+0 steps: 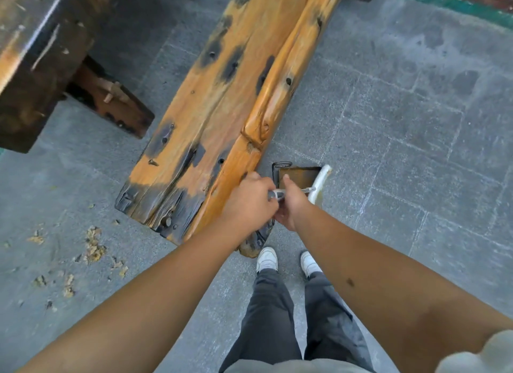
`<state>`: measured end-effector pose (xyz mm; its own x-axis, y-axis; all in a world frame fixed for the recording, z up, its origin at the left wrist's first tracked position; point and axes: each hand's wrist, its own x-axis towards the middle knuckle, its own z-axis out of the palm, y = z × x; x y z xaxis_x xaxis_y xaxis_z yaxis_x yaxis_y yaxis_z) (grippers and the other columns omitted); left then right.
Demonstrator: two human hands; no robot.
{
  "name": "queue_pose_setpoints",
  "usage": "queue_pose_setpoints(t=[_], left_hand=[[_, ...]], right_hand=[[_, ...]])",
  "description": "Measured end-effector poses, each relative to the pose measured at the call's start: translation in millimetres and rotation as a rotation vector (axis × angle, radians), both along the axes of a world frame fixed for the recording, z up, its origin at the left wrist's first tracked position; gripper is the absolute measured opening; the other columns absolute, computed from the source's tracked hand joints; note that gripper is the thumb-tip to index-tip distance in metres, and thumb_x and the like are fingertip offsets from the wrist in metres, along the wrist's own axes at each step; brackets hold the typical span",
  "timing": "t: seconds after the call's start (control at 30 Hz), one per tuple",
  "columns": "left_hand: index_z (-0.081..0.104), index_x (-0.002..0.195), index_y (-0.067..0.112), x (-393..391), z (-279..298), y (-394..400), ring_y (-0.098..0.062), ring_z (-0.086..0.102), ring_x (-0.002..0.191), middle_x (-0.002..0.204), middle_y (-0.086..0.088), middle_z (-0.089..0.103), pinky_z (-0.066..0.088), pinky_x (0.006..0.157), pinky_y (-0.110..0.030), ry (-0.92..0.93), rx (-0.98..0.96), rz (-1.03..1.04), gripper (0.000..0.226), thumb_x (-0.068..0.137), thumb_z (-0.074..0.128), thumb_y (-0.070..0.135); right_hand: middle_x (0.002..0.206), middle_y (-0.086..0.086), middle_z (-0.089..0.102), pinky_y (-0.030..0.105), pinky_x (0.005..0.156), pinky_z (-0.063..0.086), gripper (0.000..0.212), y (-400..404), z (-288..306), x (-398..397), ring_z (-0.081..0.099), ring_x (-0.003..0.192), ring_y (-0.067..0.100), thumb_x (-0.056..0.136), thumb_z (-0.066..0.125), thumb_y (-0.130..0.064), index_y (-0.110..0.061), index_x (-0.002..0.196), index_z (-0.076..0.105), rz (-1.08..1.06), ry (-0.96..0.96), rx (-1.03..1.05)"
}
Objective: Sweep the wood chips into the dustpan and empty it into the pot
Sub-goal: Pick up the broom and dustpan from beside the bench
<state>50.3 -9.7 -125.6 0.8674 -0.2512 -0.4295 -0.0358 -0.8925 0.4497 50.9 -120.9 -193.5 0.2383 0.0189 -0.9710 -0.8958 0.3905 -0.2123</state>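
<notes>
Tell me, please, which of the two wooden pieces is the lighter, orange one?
The long bench running up the middle, beside the hands. The other, the block at upper left, is dark brown.

The floor (pixel 402 150) is grey paving in square slabs with pale joints. A long orange bench (pixel 222 108) with black scorch marks stands on it, running from the top centre to the lower left of centre. A dark table (pixel 36 67) stands at upper left, well apart from the bench. Wood chips (pixel 93 246) lie scattered on the slabs at lower left, near the bench end. A dustpan (pixel 298 176) sits just beside the bench's right edge.
</notes>
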Motion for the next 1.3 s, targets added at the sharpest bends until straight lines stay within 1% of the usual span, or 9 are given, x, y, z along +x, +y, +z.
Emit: queue_pose_setpoints(t=[0.17, 0.33, 0.43, 0.57, 0.77, 0.93, 1.07, 1.2, 1.3], left_hand=[[0.063, 0.103, 0.021, -29, 8, -33, -0.026, 0.059, 0.090, 0.102, -0.003, 0.051, 0.051, 0.080, -0.038, 0.074, -0.094, -0.109, 0.026, 0.081, 0.062, 0.035], [0.063, 0.084, 0.020, -55, 15, -51, -0.017, 0.062, 0.081, 0.086, 0.003, 0.063, 0.047, 0.074, -0.030, 0.429, -0.356, 0.032, 0.027, 0.088, 0.055, 0.046], [0.062, 0.089, 0.011, -79, 14, -60, -0.017, 0.068, 0.083, 0.096, -0.006, 0.069, 0.047, 0.069, -0.030, 0.642, -0.408, 0.162, 0.035, 0.093, 0.049, 0.044], [0.057, 0.076, 0.024, -119, 7, -81, -0.022, 0.064, 0.082, 0.083, -0.003, 0.065, 0.043, 0.065, -0.030, 0.681, -0.395, 0.193, 0.015, 0.088, 0.054, 0.032], [0.057, 0.082, 0.015, -183, -3, -111, -0.022, 0.054, 0.073, 0.081, -0.012, 0.056, 0.042, 0.070, -0.032, 0.783, -0.506, 0.345, 0.009, 0.084, 0.060, 0.023], [0.057, 0.090, 0.007, -256, -1, -106, -0.016, 0.057, 0.048, 0.070, -0.007, 0.060, 0.040, 0.041, -0.022, 1.061, -0.787, 0.773, 0.019, 0.096, 0.050, 0.023], [0.061, 0.084, 0.000, -348, 6, -101, -0.023, 0.065, 0.051, 0.057, -0.011, 0.067, 0.050, 0.048, -0.026, 1.086, -0.927, 1.090, 0.030, 0.098, 0.044, 0.021], [0.068, 0.049, 0.000, -426, 22, -97, -0.025, 0.066, 0.045, 0.051, -0.016, 0.065, 0.050, 0.040, -0.024, 0.975, -1.123, 1.380, 0.055, 0.094, 0.046, 0.020], [0.061, 0.075, -0.003, -461, 27, -73, -0.028, 0.062, 0.059, 0.065, -0.017, 0.062, 0.052, 0.050, -0.029, 0.797, -1.194, 1.544, 0.028, 0.094, 0.047, 0.012]], right_hand=[[0.060, 0.009, 0.056, 0.023, 0.046, 0.045, 0.023, -29, 14, -24, 0.058, 0.053, 0.022, 0.093, 0.043, -0.016, -0.008, 0.073, 0.051, -0.139, 0.042, -0.075], [0.097, 0.026, 0.059, 0.034, 0.059, 0.049, 0.026, -62, 25, -69, 0.067, 0.087, 0.036, 0.096, 0.033, -0.002, 0.008, 0.112, 0.052, -0.152, 0.034, -0.122], [0.066, 0.018, 0.054, 0.024, 0.038, 0.044, 0.008, -76, 42, -111, 0.059, 0.046, 0.023, 0.093, 0.048, -0.001, 0.002, 0.099, 0.053, -0.106, 0.052, -0.172], [0.068, 0.018, 0.053, 0.026, 0.043, 0.040, 0.034, -80, 60, -166, 0.054, 0.051, 0.023, 0.083, 0.055, 0.007, 0.011, 0.116, 0.051, 0.043, 0.045, -0.320], [0.068, 0.017, 0.058, 0.018, 0.033, 0.038, 0.013, -70, 96, -229, 0.055, 0.045, 0.020, 0.092, 0.047, -0.002, 0.002, 0.104, 0.048, 0.039, 0.003, -0.354], [0.071, 0.017, 0.056, 0.015, 0.033, 0.037, 0.031, -79, 107, -297, 0.055, 0.039, 0.016, 0.084, 0.053, 0.011, 0.011, 0.115, 0.053, 0.144, -0.078, -0.245], [0.084, 0.024, 0.063, 0.023, 0.044, 0.046, 0.038, -80, 118, -362, 0.061, 0.053, 0.024, 0.086, 0.053, 0.010, 0.013, 0.124, 0.050, 0.261, -0.095, -0.144], [0.044, 0.008, 0.062, 0.019, 0.037, 0.044, 0.014, -66, 144, -414, 0.061, 0.040, 0.015, 0.095, 0.050, 0.000, 0.006, 0.085, 0.057, 0.321, -0.086, -0.003], [0.040, 0.006, 0.058, 0.016, 0.033, 0.043, 0.028, -48, 154, -439, 0.058, 0.033, 0.010, 0.098, 0.050, -0.005, 0.001, 0.071, 0.056, 0.422, -0.082, 0.092]])
